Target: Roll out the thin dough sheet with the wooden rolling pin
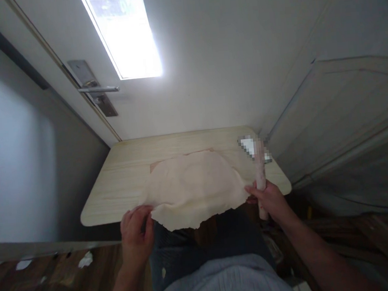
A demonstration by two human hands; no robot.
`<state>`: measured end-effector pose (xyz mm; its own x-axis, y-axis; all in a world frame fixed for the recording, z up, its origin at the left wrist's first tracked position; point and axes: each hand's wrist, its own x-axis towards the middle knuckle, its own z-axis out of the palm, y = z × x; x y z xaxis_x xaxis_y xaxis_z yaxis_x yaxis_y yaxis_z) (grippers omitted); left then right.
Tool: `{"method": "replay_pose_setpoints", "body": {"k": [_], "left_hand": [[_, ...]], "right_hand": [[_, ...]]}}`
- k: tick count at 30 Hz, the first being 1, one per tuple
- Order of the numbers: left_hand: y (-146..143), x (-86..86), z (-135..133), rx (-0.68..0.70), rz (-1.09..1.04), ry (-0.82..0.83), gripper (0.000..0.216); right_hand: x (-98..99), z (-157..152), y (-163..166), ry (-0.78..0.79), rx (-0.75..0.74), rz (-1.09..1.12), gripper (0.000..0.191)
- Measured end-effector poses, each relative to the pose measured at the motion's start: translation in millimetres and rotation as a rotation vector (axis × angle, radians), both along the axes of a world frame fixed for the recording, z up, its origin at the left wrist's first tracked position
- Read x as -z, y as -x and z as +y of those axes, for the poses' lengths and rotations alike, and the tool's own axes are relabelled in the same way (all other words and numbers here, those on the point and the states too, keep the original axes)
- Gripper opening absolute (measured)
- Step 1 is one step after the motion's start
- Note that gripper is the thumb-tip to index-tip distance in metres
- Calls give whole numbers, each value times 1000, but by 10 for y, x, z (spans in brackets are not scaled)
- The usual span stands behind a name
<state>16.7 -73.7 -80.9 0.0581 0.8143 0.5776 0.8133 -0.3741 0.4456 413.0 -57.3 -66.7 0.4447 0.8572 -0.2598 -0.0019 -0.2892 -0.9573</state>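
A wide, thin sheet of pale dough (pixel 193 177) lies over a light wood-grain table (pixel 112 189), its front edge ragged and hanging past the table's near edge. My left hand (pixel 136 227) pinches the sheet's left front corner between thumb and fingers. At the opposite side, my right hand (pixel 271 200) grips the right edge of the dough with its fingertips. That same hand also holds a rolling pin (pixel 260 173), dusted with white, nearly upright against the palm. A flat brownish corner (pixel 154 166) shows from beneath the dough; what it belongs to is hidden.
A blurred-out flat object (pixel 248 146) rests at the table's back right. Behind the table stands a white door with a metal handle (pixel 99 89) and a bright window (pixel 134 42). Walls close in on both sides. White scraps (pixel 85 260) lie on the floor at left.
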Motion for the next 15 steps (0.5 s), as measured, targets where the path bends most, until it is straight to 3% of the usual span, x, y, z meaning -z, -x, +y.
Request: {"method": "replay_pose_setpoints", "body": {"k": [3, 9, 15], "left_hand": [[59, 53, -37, -3, 86, -49, 30], [114, 186, -76, -191, 153, -8, 44], [178, 135, 103, -389, 63, 61, 49]], "right_hand": [[21, 38, -80, 4, -13, 3, 36], [-73, 266, -171, 38, -70, -46, 30], [-166, 581, -116, 113, -108, -19, 29]]}}
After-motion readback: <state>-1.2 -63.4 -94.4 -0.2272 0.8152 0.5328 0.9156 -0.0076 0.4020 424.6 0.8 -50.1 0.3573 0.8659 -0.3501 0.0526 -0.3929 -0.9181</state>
